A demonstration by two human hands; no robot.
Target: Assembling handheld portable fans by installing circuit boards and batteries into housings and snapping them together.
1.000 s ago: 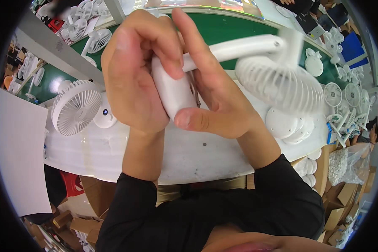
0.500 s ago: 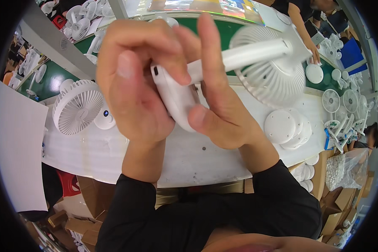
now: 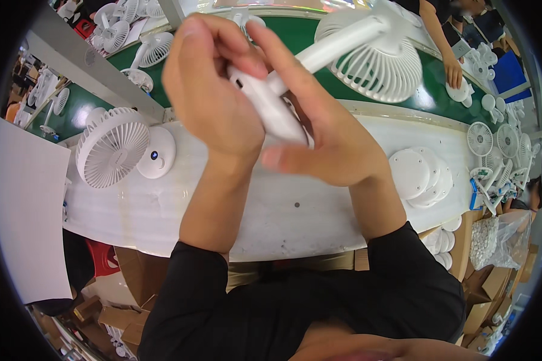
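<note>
A white desk fan (image 3: 376,69) is held up over the worktable, tilted, its caged head toward the far right and its base toward me. My left hand (image 3: 214,99) is closed about the near left side of the base, its fingers curled over the top. On the base's other side, my right hand (image 3: 337,135) presses with its palm and long fingers next to the fan's stem. The right thumb sticks out below the base and is smeared by motion. My palms hide much of the base, including its underside.
Another white fan (image 3: 114,147) stands on the left of the white worktable (image 3: 319,228). Round white base plates (image 3: 415,174) lie stacked at the right. A small dark disc (image 3: 297,205) lies mid-table. Beyond is a green bench (image 3: 427,90), where a co-worker's hand (image 3: 453,71) touches white discs.
Both my hands and the fan have moved away from me, toward the far side. The fan's stem is tilted more steeply, and the right thumb has come away from the base.
</note>
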